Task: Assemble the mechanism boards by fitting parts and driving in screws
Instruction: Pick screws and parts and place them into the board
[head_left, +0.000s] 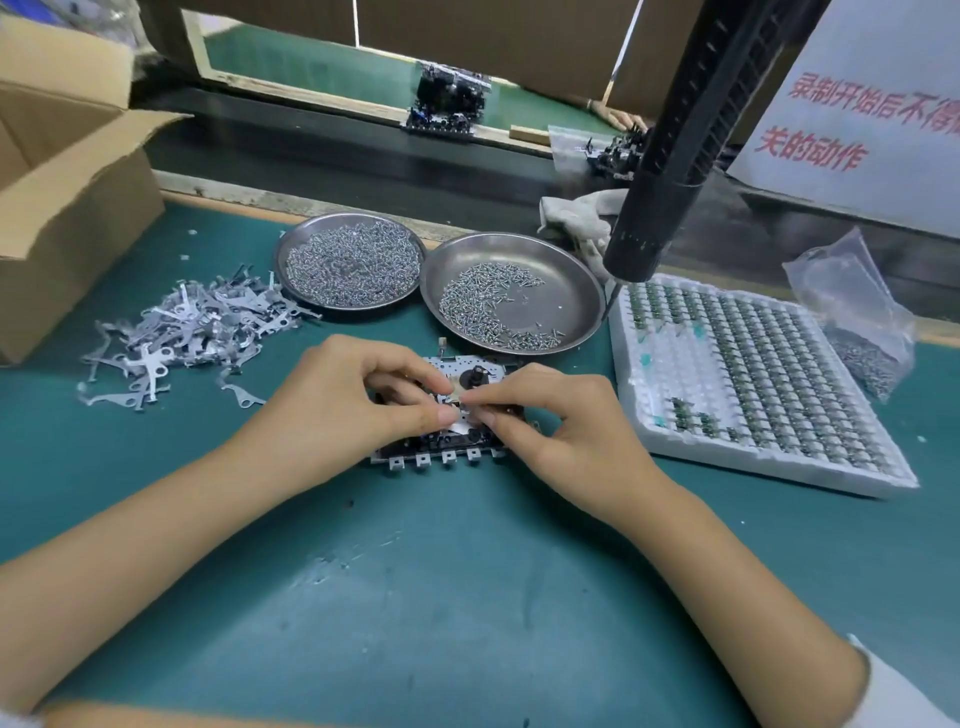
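A mechanism board (447, 447) lies flat on the green mat in the middle, metal tabs along its near edge and a black knob near its far right corner. My left hand (358, 395) is over the board's left half, its thumb and fingers curled and pinching a small pale metal part (464, 415) on the board. My right hand (561, 421) comes from the right and pinches the same part with thumb and forefinger. Much of the board is hidden under both hands.
A heap of flat metal levers (197, 332) lies left. Two steel dishes of screws (353, 265) (511, 293) sit behind the board. A white foam tray of small parts (748, 379) is right, a hanging black power screwdriver (670, 171) above it. A cardboard box (67, 171) stands far left.
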